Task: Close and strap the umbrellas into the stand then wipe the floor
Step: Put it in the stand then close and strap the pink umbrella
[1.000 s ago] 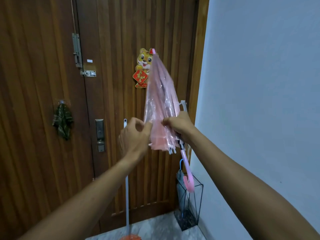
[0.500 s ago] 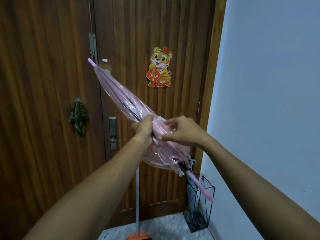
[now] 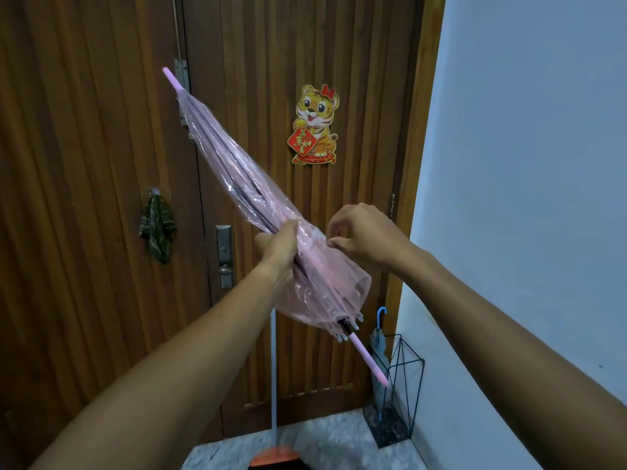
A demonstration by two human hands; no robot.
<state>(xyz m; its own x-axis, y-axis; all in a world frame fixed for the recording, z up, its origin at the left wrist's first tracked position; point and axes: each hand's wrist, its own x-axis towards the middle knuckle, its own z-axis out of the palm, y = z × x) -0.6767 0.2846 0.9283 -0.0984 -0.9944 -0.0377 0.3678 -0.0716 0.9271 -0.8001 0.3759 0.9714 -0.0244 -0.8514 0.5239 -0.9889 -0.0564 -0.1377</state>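
While the pink umbrella point(image 3: 271, 212) is held in the air before the wooden door point(image 3: 305, 45), its long axis runs on a diagonal, tip high toward the person's left and pink handle low toward the right, pointing near the wire stand point(image 3: 403, 395). The left hand point(image 3: 278, 245) is clenched around the gathered canopy near mid-length; the right hand point(image 3: 363, 235) pinches something small at the canopy's side, probably the strap, though it is too small to tell. Both hands sit close together, the right nearer the stand. The stand rests on the floor point(image 3: 332, 435) in the corner by the wall, already holding a blue-handled umbrella point(image 3: 380, 337). A mop point(image 3: 273, 385) leans against the door just left of the stand. A cloth point(image 3: 157, 228) hangs on a hook, well apart.
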